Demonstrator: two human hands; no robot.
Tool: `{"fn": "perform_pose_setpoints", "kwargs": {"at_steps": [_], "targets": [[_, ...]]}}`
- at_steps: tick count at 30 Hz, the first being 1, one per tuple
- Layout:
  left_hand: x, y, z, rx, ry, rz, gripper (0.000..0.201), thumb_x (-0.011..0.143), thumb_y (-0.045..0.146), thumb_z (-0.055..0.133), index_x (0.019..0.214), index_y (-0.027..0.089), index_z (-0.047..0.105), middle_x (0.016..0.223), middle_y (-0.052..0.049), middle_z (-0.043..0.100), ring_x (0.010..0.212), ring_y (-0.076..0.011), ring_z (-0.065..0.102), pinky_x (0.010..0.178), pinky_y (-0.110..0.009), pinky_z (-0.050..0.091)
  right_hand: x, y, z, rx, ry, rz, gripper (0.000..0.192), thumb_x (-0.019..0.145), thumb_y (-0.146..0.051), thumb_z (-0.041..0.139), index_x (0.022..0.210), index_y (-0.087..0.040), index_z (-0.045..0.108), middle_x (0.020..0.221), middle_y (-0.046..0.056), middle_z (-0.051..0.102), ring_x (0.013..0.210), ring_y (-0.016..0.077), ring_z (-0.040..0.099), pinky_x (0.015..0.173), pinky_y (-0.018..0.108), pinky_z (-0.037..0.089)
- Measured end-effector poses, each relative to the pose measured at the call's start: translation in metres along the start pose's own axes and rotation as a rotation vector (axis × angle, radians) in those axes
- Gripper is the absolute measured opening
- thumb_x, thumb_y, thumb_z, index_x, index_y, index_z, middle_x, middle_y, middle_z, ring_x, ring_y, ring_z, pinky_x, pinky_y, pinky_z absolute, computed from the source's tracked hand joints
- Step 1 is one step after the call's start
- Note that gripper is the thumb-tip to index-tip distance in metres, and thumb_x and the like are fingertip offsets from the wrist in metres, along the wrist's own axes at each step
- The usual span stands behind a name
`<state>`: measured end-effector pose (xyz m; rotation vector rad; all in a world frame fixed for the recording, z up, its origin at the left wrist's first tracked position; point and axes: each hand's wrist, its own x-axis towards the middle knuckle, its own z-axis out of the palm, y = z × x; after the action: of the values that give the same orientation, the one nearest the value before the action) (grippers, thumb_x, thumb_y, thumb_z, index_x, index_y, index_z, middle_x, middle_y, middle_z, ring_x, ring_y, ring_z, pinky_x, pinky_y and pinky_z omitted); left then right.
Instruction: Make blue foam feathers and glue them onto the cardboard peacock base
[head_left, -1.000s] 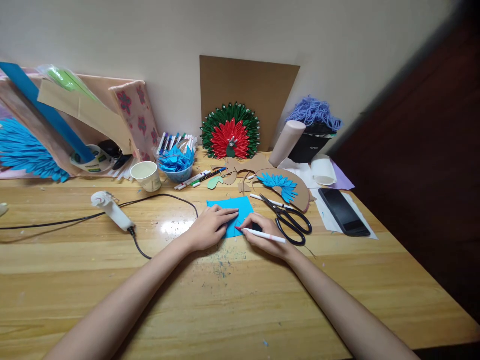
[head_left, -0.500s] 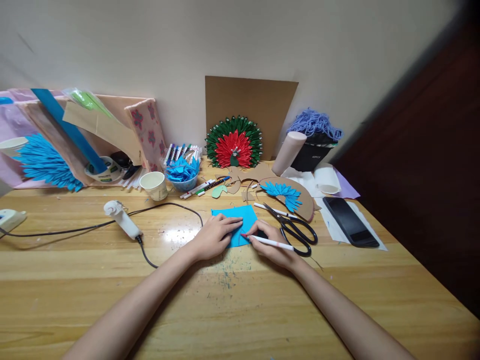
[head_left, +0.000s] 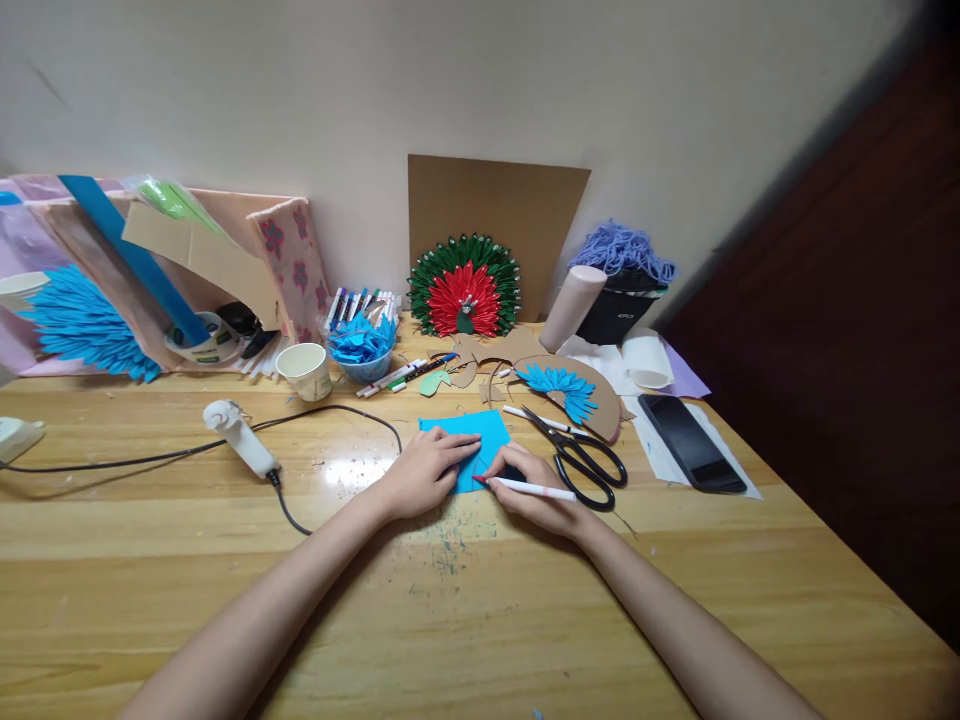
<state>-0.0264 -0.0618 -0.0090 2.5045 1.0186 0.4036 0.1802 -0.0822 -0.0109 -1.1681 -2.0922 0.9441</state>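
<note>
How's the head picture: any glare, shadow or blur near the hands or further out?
Head view: bright glare on the table beside the left hand; head view: soft shadow along the left forearm; head view: marker fairly sharp, lines on the blue sheet faint; head view: dark panel blurred along its upper edge.

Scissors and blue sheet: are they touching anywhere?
Apart. The head view shows bare tabletop between the blade tips of the scissors and the right edge of the blue sheet.
</note>
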Motion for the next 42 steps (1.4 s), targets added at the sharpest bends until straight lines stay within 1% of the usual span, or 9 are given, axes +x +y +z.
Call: {"fn": "perform_pose_setpoints", "kwargs": {"at_steps": [4,6,13,21,26,32,36,38,42], "targets": [[0.0,0.0,0.0,0.002,-0.004,-0.001,0.047,0.084,0.016,0.036,0.13,0.027,0.041,0.135,-0.001,0.043,0.104,-0.0219,0.044,0.089,-0.04,0.035,0.002,0.002,0.001,-0.002,0.107,0.064,0.007,0.08,-0.021,0.051,0.078,-0.02,0.058,0.079,0.001,0.06,0.077,0.0156,0.054,0.069,0.026,0.04],[0.0,-0.001,0.001,0.005,-0.006,0.0,0.047,0.084,0.016,0.037,0.13,0.027,0.041,0.135,0.0,0.043,0.104,-0.0221,0.043,0.089,-0.04,0.035,0.003,0.003,0.001,-0.009,0.14,0.093,0.008,0.081,-0.023,0.05,0.08,-0.019,0.057,0.078,0.0,0.06,0.075,0.0152,0.054,0.067,0.025,0.039],[0.0,-0.001,0.001,0.014,0.002,-0.004,0.048,0.084,0.016,0.036,0.13,0.027,0.04,0.135,0.001,0.043,0.102,-0.0222,0.043,0.088,-0.04,0.035,0.004,0.004,0.002,-0.021,0.14,0.115,0.007,0.08,-0.024,0.05,0.079,-0.02,0.056,0.077,0.0,0.059,0.073,0.0148,0.053,0.065,0.025,0.039],[0.001,0.0,0.001,0.001,0.0,-0.003,0.05,0.083,0.016,0.036,0.131,0.027,0.039,0.135,-0.001,0.043,0.1,-0.0222,0.044,0.086,-0.041,0.035,0.004,0.007,0.001,0.043,0.138,0.123,0.006,0.076,-0.02,0.051,0.07,-0.019,0.05,0.074,0.0,0.056,0.071,0.0148,0.051,0.062,0.025,0.037],[0.001,-0.001,0.001,0.01,-0.007,0.001,0.05,0.083,0.017,0.037,0.132,0.028,0.037,0.136,0.0,0.042,0.1,-0.0222,0.043,0.087,-0.04,0.035,0.004,0.008,0.0,0.061,0.137,0.151,0.012,0.073,-0.017,0.05,0.063,-0.019,0.044,0.067,-0.002,0.051,0.066,0.0131,0.047,0.058,0.023,0.034],[0.002,-0.001,0.001,0.008,-0.01,-0.004,0.05,0.083,0.017,0.037,0.131,0.027,0.039,0.135,0.0,0.042,0.101,-0.0223,0.043,0.087,-0.04,0.035,0.004,0.014,0.0,0.156,0.127,0.155,0.017,0.071,-0.017,0.05,0.057,-0.019,0.04,0.061,-0.003,0.047,0.06,0.0116,0.043,0.055,0.022,0.034],[0.002,-0.001,0.002,0.011,-0.017,0.002,0.05,0.083,0.016,0.037,0.132,0.028,0.038,0.136,0.001,0.042,0.101,-0.0228,0.043,0.087,-0.04,0.034,0.003,0.018,0.0,0.242,0.088,0.17,0.019,0.07,-0.016,0.047,0.054,-0.019,0.037,0.057,-0.004,0.044,0.056,0.0111,0.041,0.052,0.022,0.033],[0.002,-0.001,0.002,0.014,-0.014,0.011,0.05,0.084,0.017,0.037,0.132,0.029,0.038,0.137,0.001,0.041,0.102,-0.0227,0.042,0.088,-0.04,0.034,0.003,0.018,-0.001,0.305,0.1,0.161,0.016,0.07,-0.016,0.045,0.056,-0.02,0.039,0.057,-0.004,0.042,0.055,0.0112,0.041,0.051,0.022,0.034],[0.002,-0.002,0.003,0.024,-0.005,0.012,0.049,0.084,0.018,0.037,0.132,0.028,0.038,0.136,0.001,0.041,0.102,-0.0226,0.042,0.089,-0.04,0.033,0.001,0.011,-0.001,0.379,0.237,0.102,0.009,0.079,-0.026,0.047,0.073,-0.02,0.048,0.066,-0.003,0.049,0.062,0.0125,0.049,0.058,0.024,0.04]]}}
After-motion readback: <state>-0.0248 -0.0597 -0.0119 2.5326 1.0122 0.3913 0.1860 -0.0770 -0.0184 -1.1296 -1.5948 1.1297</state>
